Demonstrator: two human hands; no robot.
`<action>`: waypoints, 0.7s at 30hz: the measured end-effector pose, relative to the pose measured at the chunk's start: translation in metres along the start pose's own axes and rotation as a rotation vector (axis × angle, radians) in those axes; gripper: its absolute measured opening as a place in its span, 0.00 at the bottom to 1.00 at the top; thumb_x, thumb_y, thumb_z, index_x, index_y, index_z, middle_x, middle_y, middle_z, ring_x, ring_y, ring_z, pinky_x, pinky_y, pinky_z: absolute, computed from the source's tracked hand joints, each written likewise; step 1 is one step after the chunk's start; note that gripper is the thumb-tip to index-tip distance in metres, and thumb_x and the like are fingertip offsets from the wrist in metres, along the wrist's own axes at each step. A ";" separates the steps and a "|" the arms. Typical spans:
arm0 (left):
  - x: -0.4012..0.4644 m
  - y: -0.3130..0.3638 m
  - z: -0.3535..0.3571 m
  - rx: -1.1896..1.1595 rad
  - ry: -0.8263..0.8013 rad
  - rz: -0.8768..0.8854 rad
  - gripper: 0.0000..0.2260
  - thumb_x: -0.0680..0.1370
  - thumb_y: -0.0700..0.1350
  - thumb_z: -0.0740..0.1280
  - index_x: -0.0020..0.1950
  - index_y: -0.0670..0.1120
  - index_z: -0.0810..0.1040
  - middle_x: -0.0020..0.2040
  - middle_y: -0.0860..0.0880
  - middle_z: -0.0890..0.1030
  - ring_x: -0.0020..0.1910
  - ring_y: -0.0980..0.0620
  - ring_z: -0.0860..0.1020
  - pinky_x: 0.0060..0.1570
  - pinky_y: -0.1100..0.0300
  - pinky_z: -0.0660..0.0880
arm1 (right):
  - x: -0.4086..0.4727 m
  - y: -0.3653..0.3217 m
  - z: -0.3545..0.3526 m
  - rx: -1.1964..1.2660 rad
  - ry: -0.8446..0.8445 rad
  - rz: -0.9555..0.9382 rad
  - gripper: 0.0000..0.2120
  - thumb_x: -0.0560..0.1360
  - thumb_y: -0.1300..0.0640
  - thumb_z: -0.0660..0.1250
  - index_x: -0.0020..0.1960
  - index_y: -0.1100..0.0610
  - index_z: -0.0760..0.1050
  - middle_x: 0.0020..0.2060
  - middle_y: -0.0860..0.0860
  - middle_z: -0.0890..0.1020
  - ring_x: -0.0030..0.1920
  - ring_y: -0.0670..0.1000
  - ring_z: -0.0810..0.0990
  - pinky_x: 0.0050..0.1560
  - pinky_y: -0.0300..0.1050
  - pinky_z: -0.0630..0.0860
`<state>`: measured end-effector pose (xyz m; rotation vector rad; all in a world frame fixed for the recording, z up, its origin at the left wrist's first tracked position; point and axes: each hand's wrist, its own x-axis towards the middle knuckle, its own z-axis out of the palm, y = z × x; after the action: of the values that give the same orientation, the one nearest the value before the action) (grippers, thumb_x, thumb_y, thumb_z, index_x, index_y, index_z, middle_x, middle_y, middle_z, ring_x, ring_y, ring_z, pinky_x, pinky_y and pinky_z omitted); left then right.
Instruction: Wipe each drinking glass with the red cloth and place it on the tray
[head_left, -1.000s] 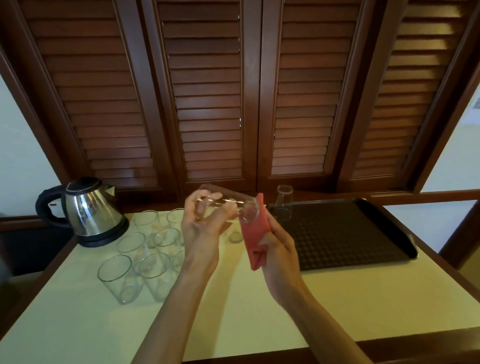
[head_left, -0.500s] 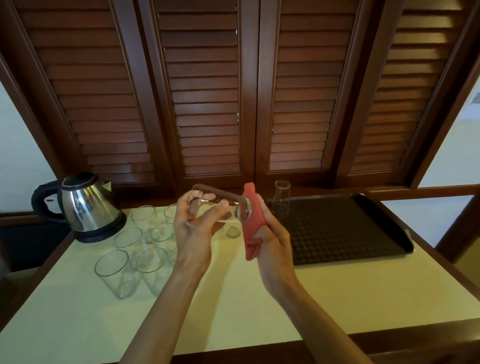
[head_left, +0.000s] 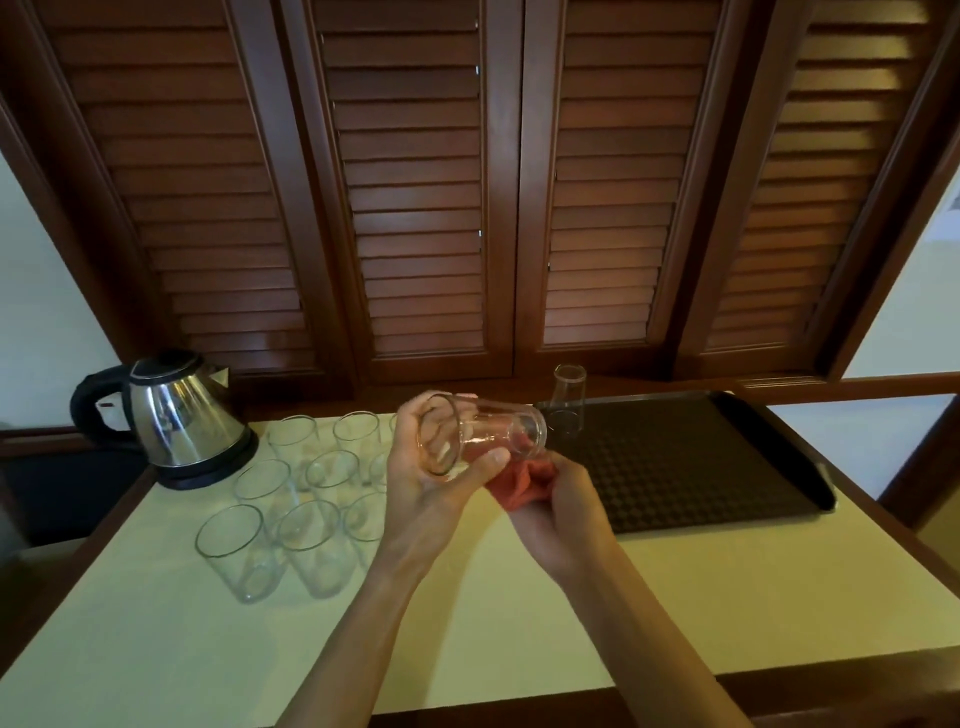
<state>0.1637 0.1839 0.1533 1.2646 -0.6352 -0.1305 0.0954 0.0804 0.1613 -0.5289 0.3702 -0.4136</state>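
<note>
Fingers and thumb of the left hand (head_left: 431, 488) are curling round a drinking glass (head_left: 480, 434), which is lying on its side in the air above the table (head_left: 156, 639), mouth toward the camera. Below its base end, the right hand (head_left: 558, 512) is bunching the red cloth (head_left: 519, 483) in closed fingers, the cloth touching the glass's underside.

One wiped glass (head_left: 569, 397) is standing at the far left corner of the dark tray (head_left: 727, 467), beside the held one. A cluster of unwiped glasses (head_left: 291, 525) is waiting to the left, near a steel kettle (head_left: 179, 421).

Smooth glass held sideways is likely risking a slip if the wiping hand pushes hard against the left hand's hold. Swinging toward the tray could be knocking over the standing glass.

No brand, label or writing is readable anywhere.
</note>
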 end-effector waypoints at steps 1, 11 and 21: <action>0.000 -0.001 -0.001 0.057 0.035 0.012 0.34 0.65 0.43 0.85 0.66 0.48 0.75 0.59 0.52 0.84 0.61 0.52 0.82 0.62 0.54 0.80 | 0.002 -0.003 -0.002 -0.016 0.042 -0.014 0.22 0.79 0.68 0.50 0.68 0.70 0.73 0.63 0.69 0.79 0.65 0.64 0.78 0.66 0.56 0.75; -0.007 0.000 0.010 -0.041 -0.057 -0.280 0.20 0.76 0.58 0.71 0.65 0.51 0.82 0.58 0.48 0.86 0.59 0.48 0.84 0.60 0.49 0.79 | -0.009 0.007 0.002 -0.776 -0.243 -0.773 0.28 0.83 0.66 0.52 0.80 0.47 0.59 0.70 0.52 0.74 0.64 0.58 0.79 0.57 0.52 0.81; -0.004 0.000 0.006 -0.362 -0.076 -0.379 0.21 0.84 0.54 0.59 0.73 0.46 0.78 0.67 0.40 0.82 0.70 0.43 0.77 0.75 0.43 0.66 | -0.002 0.017 -0.002 -1.348 -0.360 -1.037 0.24 0.83 0.58 0.50 0.79 0.52 0.60 0.80 0.40 0.55 0.82 0.50 0.51 0.77 0.65 0.60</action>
<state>0.1574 0.1807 0.1523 1.0177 -0.4063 -0.5839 0.0972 0.0941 0.1504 -2.1170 -0.0719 -1.0330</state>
